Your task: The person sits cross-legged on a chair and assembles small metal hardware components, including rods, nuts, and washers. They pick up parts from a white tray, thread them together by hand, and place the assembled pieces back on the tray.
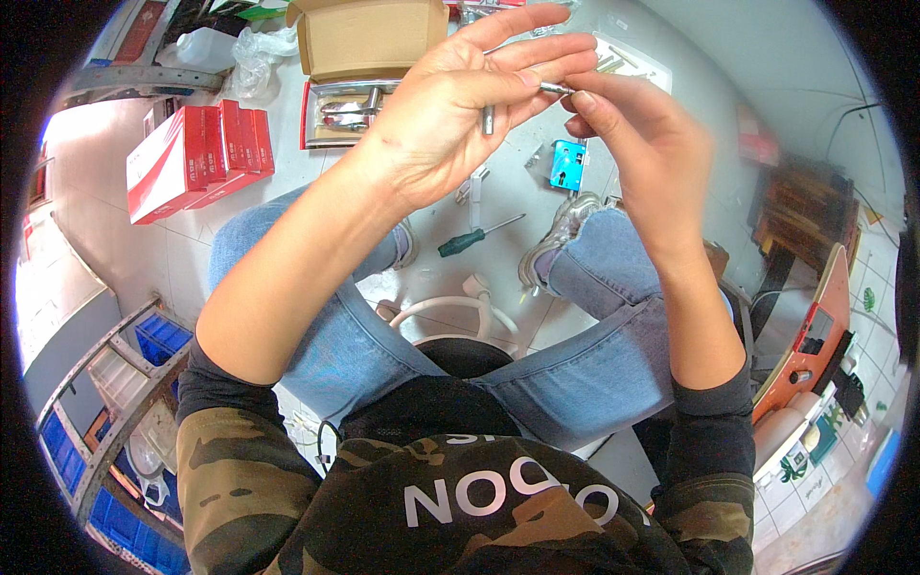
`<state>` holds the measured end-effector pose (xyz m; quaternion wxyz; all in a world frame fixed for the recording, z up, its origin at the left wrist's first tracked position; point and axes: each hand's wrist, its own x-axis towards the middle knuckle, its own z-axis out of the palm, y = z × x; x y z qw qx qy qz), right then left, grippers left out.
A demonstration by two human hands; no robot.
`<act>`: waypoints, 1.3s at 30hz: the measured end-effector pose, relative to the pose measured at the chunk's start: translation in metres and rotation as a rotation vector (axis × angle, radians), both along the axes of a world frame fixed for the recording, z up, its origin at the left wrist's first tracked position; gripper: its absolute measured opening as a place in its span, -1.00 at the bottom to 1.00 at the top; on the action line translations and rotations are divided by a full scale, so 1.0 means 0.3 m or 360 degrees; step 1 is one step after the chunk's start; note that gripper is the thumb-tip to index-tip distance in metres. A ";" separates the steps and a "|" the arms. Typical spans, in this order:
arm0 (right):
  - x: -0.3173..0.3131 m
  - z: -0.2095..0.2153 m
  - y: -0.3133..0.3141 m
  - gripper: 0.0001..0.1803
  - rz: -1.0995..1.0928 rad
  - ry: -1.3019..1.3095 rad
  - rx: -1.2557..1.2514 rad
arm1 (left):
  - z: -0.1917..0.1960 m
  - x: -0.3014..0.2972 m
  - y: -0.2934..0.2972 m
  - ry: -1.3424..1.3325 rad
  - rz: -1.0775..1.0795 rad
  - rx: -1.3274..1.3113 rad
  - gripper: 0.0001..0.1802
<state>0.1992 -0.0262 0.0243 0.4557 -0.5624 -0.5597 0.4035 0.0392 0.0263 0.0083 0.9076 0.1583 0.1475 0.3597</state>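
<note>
In front of me, above the floor, my left hand (455, 101) holds a thin metal rod (554, 88) between thumb and fingers, the other fingers stretched out. A short silvery cylinder (489, 120) shows against its palm; whether it joins the rod, I cannot tell. My right hand (647, 129) pinches the rod's other end with thumb and forefinger. Behind my left hand lies an open cardboard box (369, 43) with shiny metal parts (355, 110) in it, partly covered by the hand. A screwdriver (470, 241) with a dark green handle lies on the floor between my feet.
Red and white boxes (196, 163) stand at the left. Below my right hand is a blue packet (567, 163); a white tray (628, 62) with long thin pieces lies farther back. A metal rack with blue bins (163, 337) is at lower left, an orange-topped table (800, 350) at right.
</note>
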 end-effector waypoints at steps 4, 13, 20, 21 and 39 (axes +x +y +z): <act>-0.003 0.006 0.001 -0.79 -0.0003 0.0354 -0.0281 | 0.018 0.007 -0.007 -0.0035 0.0061 0.0167 -0.40; -0.010 -0.017 0.011 -0.79 -0.0062 0.0508 -0.0200 | -0.009 0.049 -0.052 0.0857 0.0280 0.0564 -0.66; 0.010 -0.009 0.013 -0.82 -0.0062 0.0319 -0.0175 | 0.005 0.002 -0.042 0.1393 -0.0140 0.0776 -0.72; 0.012 -0.008 0.014 -0.82 -0.0078 0.0275 -0.0180 | 0.004 0.004 -0.044 0.1453 -0.0106 0.0827 -0.74; 0.016 -0.004 0.010 -0.81 -0.0020 0.0310 -0.0099 | 0.008 0.006 -0.049 0.1673 0.0254 0.1294 -0.77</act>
